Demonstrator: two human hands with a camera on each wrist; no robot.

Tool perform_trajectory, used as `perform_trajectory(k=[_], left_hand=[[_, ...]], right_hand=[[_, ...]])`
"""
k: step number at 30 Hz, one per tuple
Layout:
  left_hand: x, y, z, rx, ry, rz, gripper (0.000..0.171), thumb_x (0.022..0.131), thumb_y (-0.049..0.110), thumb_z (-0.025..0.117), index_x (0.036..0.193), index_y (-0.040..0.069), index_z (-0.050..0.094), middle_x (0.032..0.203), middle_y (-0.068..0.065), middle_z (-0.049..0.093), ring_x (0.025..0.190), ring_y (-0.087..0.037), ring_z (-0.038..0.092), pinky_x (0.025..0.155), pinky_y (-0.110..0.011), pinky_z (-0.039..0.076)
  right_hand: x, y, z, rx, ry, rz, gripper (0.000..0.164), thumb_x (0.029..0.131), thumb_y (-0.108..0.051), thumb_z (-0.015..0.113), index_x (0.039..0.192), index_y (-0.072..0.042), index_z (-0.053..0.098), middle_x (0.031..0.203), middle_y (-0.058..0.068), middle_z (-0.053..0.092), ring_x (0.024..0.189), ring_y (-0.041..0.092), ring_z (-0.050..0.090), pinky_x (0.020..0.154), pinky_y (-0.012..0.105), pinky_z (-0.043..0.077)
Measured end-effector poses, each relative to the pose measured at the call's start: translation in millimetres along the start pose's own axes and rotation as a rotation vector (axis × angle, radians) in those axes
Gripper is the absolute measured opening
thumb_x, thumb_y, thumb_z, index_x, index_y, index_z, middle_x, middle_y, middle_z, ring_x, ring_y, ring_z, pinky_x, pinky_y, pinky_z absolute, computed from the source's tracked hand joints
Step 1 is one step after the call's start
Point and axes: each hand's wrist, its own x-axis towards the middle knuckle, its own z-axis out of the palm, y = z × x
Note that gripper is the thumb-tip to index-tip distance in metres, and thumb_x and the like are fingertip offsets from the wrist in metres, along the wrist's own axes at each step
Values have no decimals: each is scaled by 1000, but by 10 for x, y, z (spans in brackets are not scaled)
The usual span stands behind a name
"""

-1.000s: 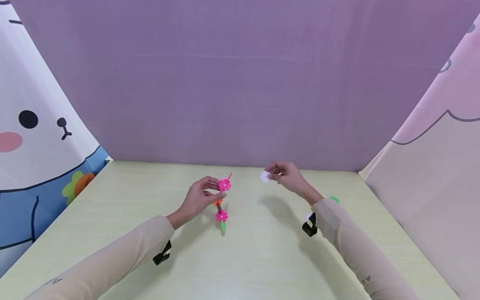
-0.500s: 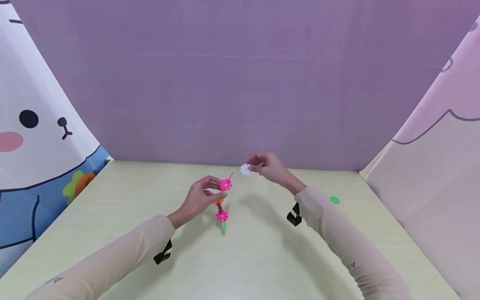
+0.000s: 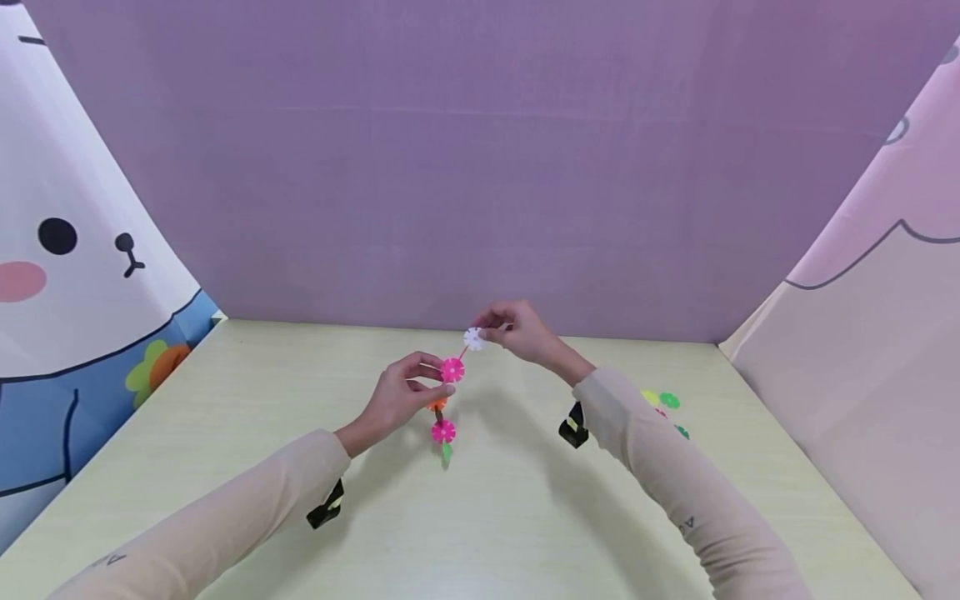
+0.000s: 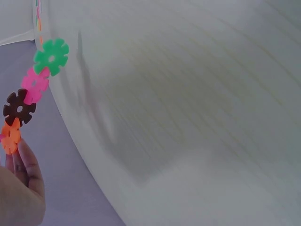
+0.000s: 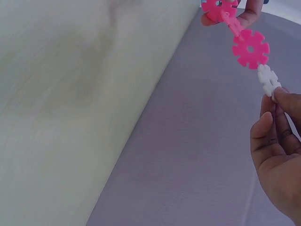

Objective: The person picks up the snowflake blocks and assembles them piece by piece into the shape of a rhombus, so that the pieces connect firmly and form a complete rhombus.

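Note:
A chain of notched plastic snowflake discs hangs from my left hand [image 3: 396, 402], which pinches it between thumb and fingers near a pink disc [image 3: 452, 370]. Below the fingers run an orange disc [image 4: 11, 137], a brown disc [image 4: 19, 108], another pink disc [image 4: 35, 85] and a green disc [image 4: 51, 57] at the bottom end. My right hand [image 3: 522, 335] pinches a white disc [image 3: 474, 338] at the chain's upper end. The white disc's edge meets a pink disc [image 5: 250, 49], seen edge-on in the head view. How deep their notches sit together cannot be told.
Loose discs lie on the table at the right, partly behind the right sleeve: a yellow disc [image 3: 650, 398], a green disc [image 3: 670, 401] and others. A purple backdrop [image 3: 480, 167] stands along the table's [image 3: 300, 367] far edge, with printed cloths at both sides.
My right hand has moved left with the white disc, bringing it to the chain's upper pink disc. My left hand has stayed nearly still. More loose discs show beside the right sleeve.

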Motion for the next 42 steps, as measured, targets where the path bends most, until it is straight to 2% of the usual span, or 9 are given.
perform_trajectory(k=[11,15,22,24,29,37,42], left_hand=[[8,-5,12,-3,3,-2,35,75,18,75,104,10,59,104,-10,65,90,-19,64,71,-25,54],[7,-7,25,1,13,20,36,74,17,75,105,8,59,102,-11,66,88,-18,64,70,-24,54],[4,5,42,-10,26,17,33,75,16,75,104,9,60,100,-9,66,91,-23,62,69,-23,54],[1,1,47,-16,27,23,32,75,16,74,103,9,60,99,-9,66,92,-24,62,69,-23,54],[-13,-11,53,-28,37,29,32,76,15,74,104,9,60,99,-10,66,89,-21,62,68,-24,54],[-33,1,84,-38,53,21,32,76,14,74,103,8,60,98,-11,66,91,-23,61,68,-22,53],[-51,-6,96,-28,58,9,31,76,13,73,104,7,60,98,-12,67,85,-21,62,66,-21,53]], right_hand=[[19,0,14,-16,-18,-6,13,85,-1,60,95,0,68,90,14,67,77,19,60,69,24,52],[18,-8,31,-15,-12,-2,13,85,-1,60,95,0,69,90,14,68,77,21,61,68,24,53],[-10,-59,76,30,25,16,13,86,1,58,93,2,69,87,16,68,66,14,57,69,45,53],[-17,-63,90,48,38,20,13,86,1,58,93,2,69,88,15,68,64,13,57,67,42,54],[-30,-57,124,86,67,47,13,86,-1,59,94,0,69,91,13,69,66,13,57,62,26,52],[-65,-38,164,133,100,74,15,86,-2,59,97,1,68,91,14,68,68,14,57,60,23,50],[-88,-35,191,139,103,87,14,86,-1,59,96,0,68,90,14,68,66,13,56,59,23,50]])
